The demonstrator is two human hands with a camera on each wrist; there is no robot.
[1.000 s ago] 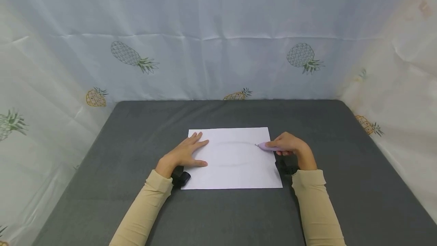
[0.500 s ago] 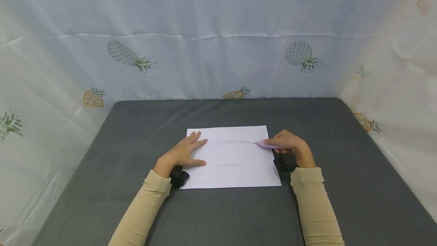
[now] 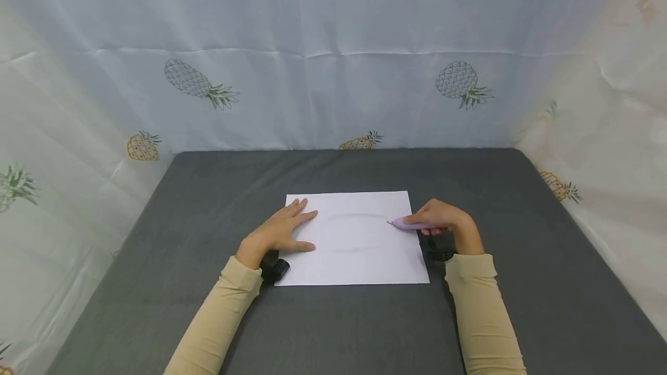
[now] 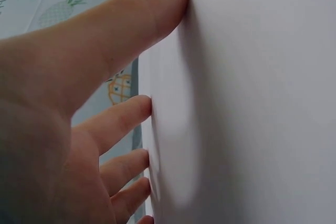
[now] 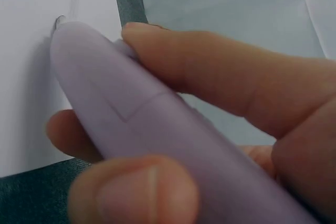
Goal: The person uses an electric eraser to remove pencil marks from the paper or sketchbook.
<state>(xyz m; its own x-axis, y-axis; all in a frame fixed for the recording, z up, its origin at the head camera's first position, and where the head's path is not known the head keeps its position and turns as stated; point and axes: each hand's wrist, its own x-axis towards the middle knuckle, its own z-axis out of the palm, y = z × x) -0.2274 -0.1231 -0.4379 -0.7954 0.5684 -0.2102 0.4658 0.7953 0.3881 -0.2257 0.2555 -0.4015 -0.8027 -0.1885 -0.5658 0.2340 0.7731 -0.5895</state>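
While the right hand [image 3: 440, 217] pinches a lavender tool [image 5: 157, 114], the left hand [image 3: 281, 231] lies spread on a white sheet [image 3: 359, 262].
With the sheet taken as a dial in the head view, the tool's thin metal tip stands over the paper near two o'clock, its body slanting outward toward three; contact between tip and paper cannot be told. The right thumb and fingers grip the body from both sides. The left hand rests at nine o'clock, thumb toward three, fingers fanned toward one. Beige sleeves [image 3: 482, 314] enter at eight and four o'clock, above a grey-covered bench [image 3: 333, 334]; a pineapple-print curtain [image 3: 333, 22] hangs at twelve.
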